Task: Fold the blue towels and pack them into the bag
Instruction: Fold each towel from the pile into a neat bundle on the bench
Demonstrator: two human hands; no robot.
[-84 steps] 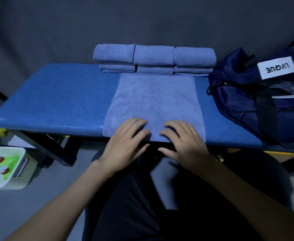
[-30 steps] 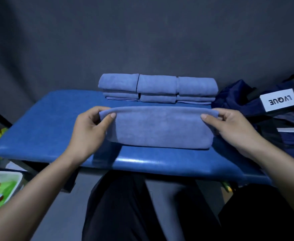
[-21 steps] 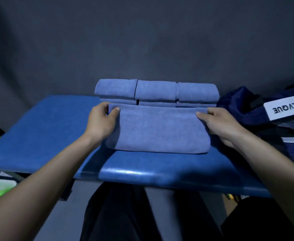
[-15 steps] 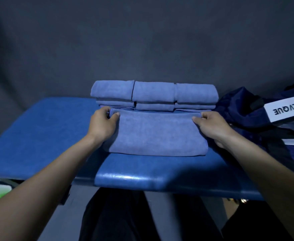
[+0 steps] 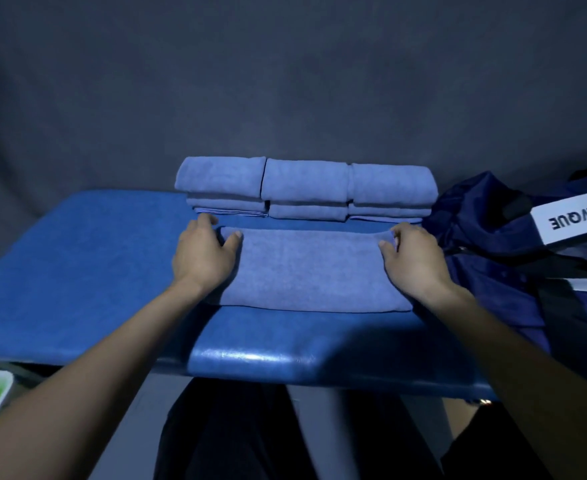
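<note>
Just behind towel [image 5: 307,268]: folded stacks [image 5: 305,188].

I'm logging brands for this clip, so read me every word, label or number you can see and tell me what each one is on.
"LVQUE": black letters on a white label on the navy bag, seen upside down from this view.
No other text, number or sign can be read: the blue towels, the blue table and the backdrop carry none.
</note>
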